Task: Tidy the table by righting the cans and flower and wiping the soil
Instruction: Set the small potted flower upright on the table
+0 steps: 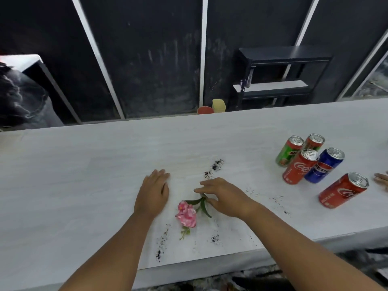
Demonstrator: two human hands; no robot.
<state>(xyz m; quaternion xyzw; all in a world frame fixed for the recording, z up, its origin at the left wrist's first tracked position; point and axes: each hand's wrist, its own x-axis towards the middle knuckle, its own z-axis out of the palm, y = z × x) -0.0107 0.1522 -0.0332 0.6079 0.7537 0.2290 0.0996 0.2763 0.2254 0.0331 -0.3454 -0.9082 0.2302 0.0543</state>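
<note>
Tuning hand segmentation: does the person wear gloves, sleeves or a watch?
No. Left hand and right hand are ungloved, no rings visible; both forearms are bare down to the frame edge, with no sleeve, watch or wristband.

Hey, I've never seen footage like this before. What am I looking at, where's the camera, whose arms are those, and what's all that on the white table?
There is no machine here: this is one picture from a wide-angle camera worn on a person's head, looking forward and down, so the two bare arms are the wearer's own. The left hand rests flat on the white table. The right hand reaches the green stem of a pink flower lying on its side; whether it already pinches the stem is hard to tell. Dark soil is scattered around in small patches. To the right stand five drink cans, all upright: two red Coca-Cola, one blue Pepsi, two partly green. At the far right edge, part of another hand shows.
</note>
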